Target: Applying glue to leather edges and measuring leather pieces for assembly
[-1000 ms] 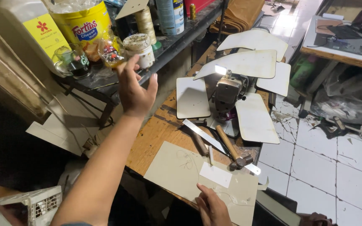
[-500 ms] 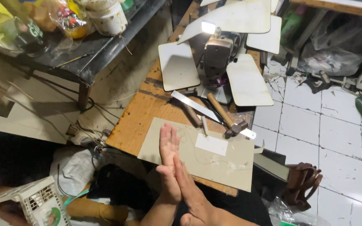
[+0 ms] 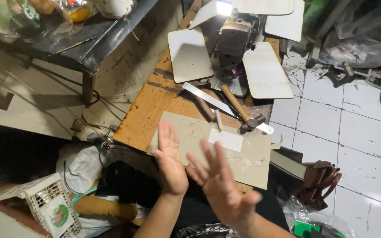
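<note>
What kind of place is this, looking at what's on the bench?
Probably a small craft or leather workshop. A sewing machine stands on the wooden bench, with a hammer, a metal ruler and flat cut board pieces around it.

R hand (image 3: 225, 189) blurred; hammer (image 3: 240, 110) head partly hidden.

A flat beige card sheet (image 3: 243, 161) lies on the wooden workbench (image 3: 155, 101), its near edge overhanging toward the person. Thin scribbled lines mark its surface, and a small white paper slip (image 3: 225, 139) rests flat near its far edge. The sheet's near left corner is hidden behind the hands.
</note>
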